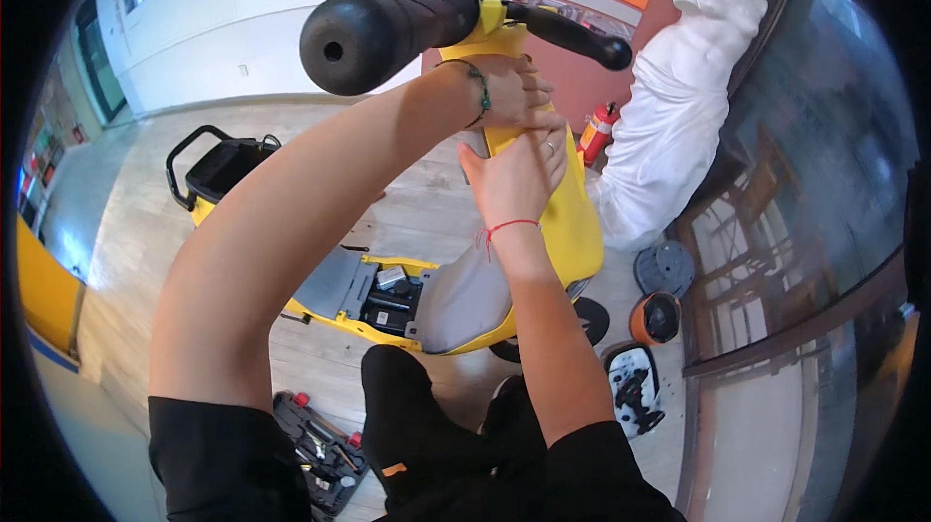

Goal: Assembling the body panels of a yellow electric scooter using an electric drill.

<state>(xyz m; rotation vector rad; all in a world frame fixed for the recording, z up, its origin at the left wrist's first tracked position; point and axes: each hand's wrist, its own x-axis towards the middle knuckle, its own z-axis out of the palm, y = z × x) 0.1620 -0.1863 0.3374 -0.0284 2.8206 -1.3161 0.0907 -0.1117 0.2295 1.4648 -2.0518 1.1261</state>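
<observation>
A yellow electric scooter [572,231] stands in front of me, its black handlebar grip [388,32] nearest me at the top. My left hand [506,90], with a dark green bracelet at the wrist, reaches under that grip and lies on the yellow front column with its fingers stretched out. Just below it, my right hand [516,171] wraps over the same column, thumb along the near edge; a ring and a red string bracelet show. The two hands' fingers nearly touch and hide the part beneath them.
Under the grey footboard cover [339,279] an open compartment [391,299] shows black parts. On the floor are an open tool case [320,449], a white tray with a black tool [635,391] and an orange-black round container [656,318]. A white statue [679,85] and fire extinguisher [597,134] stand beyond.
</observation>
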